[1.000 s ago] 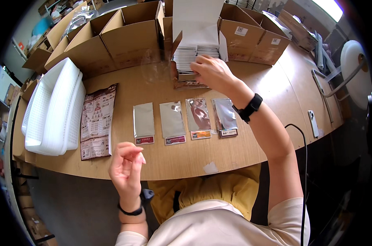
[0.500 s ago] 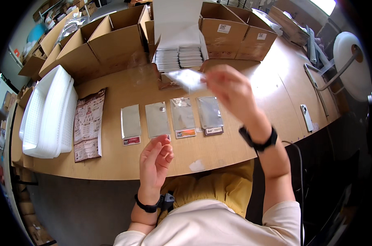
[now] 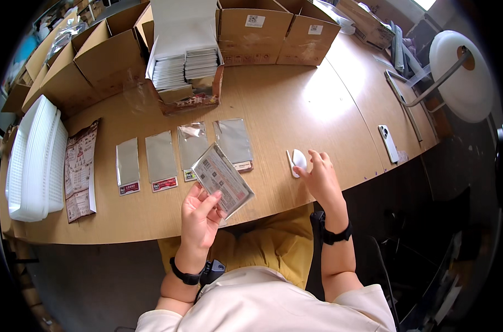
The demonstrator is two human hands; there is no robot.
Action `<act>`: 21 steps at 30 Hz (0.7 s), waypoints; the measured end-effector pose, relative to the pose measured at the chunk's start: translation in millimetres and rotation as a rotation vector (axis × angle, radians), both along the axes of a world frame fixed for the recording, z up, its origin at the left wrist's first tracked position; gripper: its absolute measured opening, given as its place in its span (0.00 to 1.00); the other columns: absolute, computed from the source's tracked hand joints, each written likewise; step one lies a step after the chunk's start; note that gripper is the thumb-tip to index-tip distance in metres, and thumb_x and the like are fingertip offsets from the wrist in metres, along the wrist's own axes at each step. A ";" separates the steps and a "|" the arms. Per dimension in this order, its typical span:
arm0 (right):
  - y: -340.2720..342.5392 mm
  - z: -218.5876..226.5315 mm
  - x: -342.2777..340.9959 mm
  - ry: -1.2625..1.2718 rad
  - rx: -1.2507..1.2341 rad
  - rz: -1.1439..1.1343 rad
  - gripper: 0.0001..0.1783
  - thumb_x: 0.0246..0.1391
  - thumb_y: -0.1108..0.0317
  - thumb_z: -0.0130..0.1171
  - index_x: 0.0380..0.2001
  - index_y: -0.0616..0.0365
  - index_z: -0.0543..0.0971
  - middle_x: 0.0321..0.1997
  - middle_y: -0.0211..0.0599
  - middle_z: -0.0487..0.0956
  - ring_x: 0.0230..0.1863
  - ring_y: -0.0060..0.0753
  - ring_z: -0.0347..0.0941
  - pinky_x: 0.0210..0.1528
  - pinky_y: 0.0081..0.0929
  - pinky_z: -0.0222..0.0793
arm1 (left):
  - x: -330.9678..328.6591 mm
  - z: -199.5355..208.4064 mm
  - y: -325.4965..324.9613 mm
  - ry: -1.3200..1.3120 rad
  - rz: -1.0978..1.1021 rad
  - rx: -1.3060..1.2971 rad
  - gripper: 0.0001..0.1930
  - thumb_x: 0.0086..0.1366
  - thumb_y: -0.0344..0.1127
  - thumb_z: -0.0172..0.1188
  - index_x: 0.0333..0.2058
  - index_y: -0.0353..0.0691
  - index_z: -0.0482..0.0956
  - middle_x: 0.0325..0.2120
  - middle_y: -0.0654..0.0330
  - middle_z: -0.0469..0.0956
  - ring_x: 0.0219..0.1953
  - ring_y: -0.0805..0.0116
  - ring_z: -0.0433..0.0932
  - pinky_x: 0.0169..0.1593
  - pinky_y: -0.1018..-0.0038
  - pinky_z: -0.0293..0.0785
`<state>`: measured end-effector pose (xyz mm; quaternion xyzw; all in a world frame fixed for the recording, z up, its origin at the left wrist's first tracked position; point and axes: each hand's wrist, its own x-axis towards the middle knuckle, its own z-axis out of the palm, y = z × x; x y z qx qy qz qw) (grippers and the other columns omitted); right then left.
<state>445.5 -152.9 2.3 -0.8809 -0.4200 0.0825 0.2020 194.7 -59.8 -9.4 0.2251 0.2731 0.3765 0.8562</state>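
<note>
"What could go wrong?"
"Our flat printed packet (image 3: 223, 180), at our left hand (image 3: 201, 220)'s one o'clock, could slip, since thumb and fingers pinch only its lower-left edge."
"And our pose?"
"Left palm turns up; our right hand (image 3: 325, 183) points toward eleven, palm down, fingers bent at the white plastic tool (image 3: 299, 159). Whether they grip it, we can't tell."

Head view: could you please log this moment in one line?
left hand: holding flat grey printed packet; right hand: open by small white rounded object, contact unclear; rest: four silvery rectangular packets
</note>
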 end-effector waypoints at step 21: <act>25.2 0.5 22.1 0.277 -0.091 0.238 0.29 0.37 0.80 0.64 0.48 0.56 0.72 0.44 0.45 0.70 0.30 0.37 0.73 0.33 0.30 0.74 | -12.7 4.9 13.1 -0.346 -0.052 -0.159 0.24 0.64 0.35 0.48 0.59 0.40 0.59 0.39 0.57 0.67 0.34 0.69 0.65 0.38 0.71 0.65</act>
